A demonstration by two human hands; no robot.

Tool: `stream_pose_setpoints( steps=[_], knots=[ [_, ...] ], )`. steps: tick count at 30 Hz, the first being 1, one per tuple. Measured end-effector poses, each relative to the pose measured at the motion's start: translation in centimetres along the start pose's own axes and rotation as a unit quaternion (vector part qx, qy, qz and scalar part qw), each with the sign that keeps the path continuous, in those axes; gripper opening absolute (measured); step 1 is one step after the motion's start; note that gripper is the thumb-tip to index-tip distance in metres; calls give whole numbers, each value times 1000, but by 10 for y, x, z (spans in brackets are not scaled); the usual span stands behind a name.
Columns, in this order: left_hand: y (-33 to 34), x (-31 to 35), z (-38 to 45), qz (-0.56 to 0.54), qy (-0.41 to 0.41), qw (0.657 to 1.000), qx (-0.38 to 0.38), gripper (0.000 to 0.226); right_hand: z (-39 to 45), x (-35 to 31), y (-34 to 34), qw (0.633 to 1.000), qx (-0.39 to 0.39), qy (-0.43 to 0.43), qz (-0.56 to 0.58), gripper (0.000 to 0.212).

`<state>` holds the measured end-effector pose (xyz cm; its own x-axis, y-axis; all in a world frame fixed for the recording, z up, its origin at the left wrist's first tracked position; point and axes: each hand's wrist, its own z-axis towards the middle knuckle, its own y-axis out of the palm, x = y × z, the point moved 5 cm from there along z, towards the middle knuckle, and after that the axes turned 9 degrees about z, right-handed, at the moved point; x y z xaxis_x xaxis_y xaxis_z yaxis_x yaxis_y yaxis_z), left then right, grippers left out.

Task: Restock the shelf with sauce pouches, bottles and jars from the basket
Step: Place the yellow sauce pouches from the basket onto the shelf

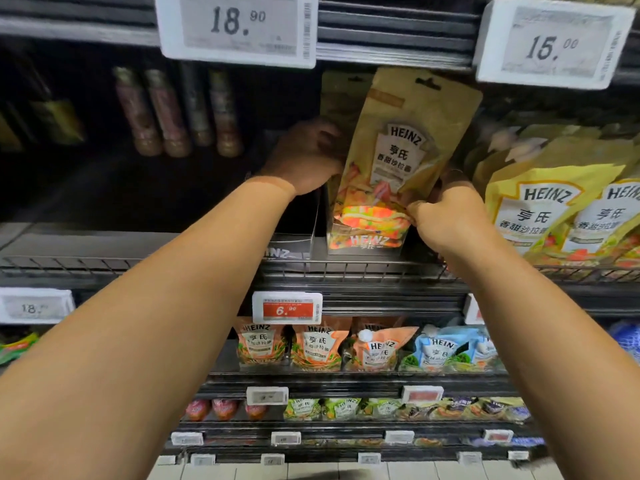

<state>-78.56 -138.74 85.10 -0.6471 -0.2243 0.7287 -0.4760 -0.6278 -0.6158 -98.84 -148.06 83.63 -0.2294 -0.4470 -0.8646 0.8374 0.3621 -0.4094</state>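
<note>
Gold and shiny, the sauce pouch [398, 150] stands tall in the middle of the frame. It is flat and smooth, with a hang hole at its top, a Heinz label, and a bright picture of orange and green food near the bottom. Its bottom sits in a small display box [363, 242] on the wire-edged shelf [207, 268]. The right hand [446, 209] pinches the pouch's lower right edge. The left hand [304, 157] is curled against its left side, fingers hidden behind it. More yellow pouches [540, 209] lean at the right. Dark bottles [173, 112] stand at the upper left.
</note>
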Motion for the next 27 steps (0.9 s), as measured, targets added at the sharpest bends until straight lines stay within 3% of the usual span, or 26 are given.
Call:
stream_pose_setpoints(
  steps=[5, 8, 9, 14, 18, 20, 23, 26, 27],
  knots=[
    [9, -21, 13, 54, -45, 997, -33, 30, 4, 4, 2, 1000, 16, 3, -2, 17],
    [12, -21, 13, 74, -54, 994, -58, 61, 6, 5, -1, 999, 30, -4, 18, 15],
    [10, -21, 14, 57, -55, 995, -54, 62, 5, 5, -2, 999, 37, -7, 25, 18],
    [1, -22, 20, -70, -82, 994, 31, 37, 0, 2, -4, 995, 73, -17, 60, 26],
    [8, -13, 17, -157, -34, 987, 1, 44, -5, -3, -9, 989, 99, -40, 99, 34],
    [10, -8, 18, -83, -18, 996, -30, 37, -4, -5, -9, 991, 85, -36, 95, 36],
    [17, -4, 25, 55, -6, 996, -77, 14, 0, -1, -3, 996, 68, 22, 59, 19],
    [19, -1, 27, 64, -25, 994, -88, 13, 4, -4, 3, 997, 72, 39, 14, 4],
    [17, 0, 27, 39, -25, 996, -76, 5, 6, -4, 4, 996, 79, 41, 4, 8]
  ],
)
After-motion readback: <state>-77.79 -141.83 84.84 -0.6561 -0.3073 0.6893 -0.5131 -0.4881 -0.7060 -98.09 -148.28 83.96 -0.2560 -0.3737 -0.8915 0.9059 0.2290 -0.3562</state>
